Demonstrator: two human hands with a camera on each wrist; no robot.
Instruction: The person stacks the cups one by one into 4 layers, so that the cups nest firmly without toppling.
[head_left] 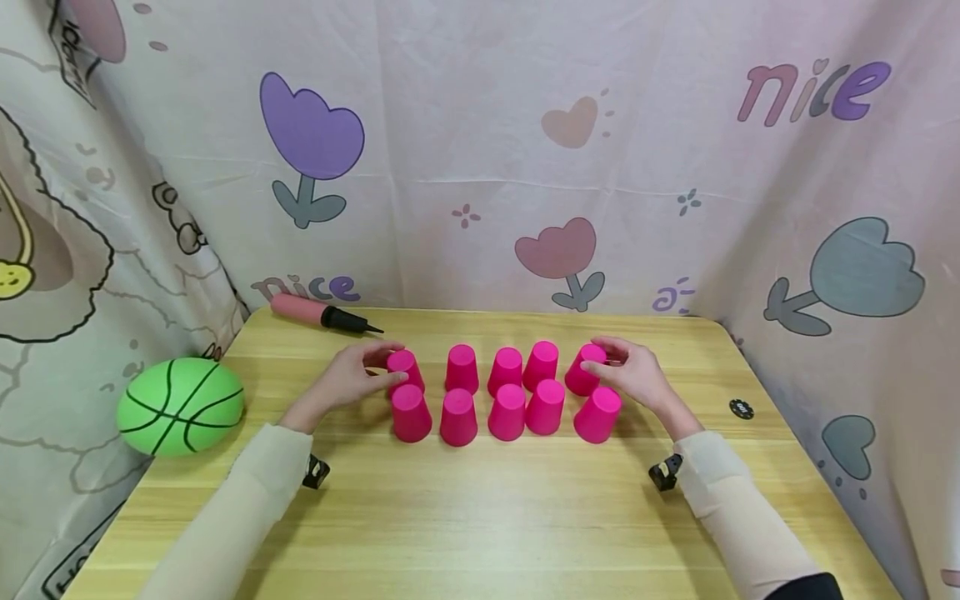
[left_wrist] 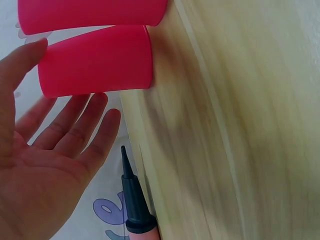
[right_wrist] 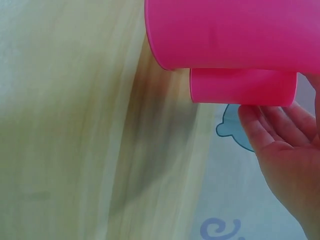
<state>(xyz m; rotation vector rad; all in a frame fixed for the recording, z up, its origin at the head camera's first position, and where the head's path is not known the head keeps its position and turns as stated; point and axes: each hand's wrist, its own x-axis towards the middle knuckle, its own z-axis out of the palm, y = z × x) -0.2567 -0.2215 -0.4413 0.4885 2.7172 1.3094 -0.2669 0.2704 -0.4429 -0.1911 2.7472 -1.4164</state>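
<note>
- the backdrop curtain [head_left: 480,125] has "nice" printed at the top right in pink and purple letters
- same curtain, another "nice" low down on the left, just above the pink air pump [head_left: 318,313], top half only showing
- the left side curtain [head_left: 67,67] has some black lettering at the top, too cut off to read
- cups, ball and pump: no writing I can make out

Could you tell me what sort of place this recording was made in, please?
Probably a small home-made tabletop booth rather than a workshop: a wooden table is walled on three sides by cartoon tulip fabric, with toy-like items about, namely pink cups, a green ball and a pump.
</note>
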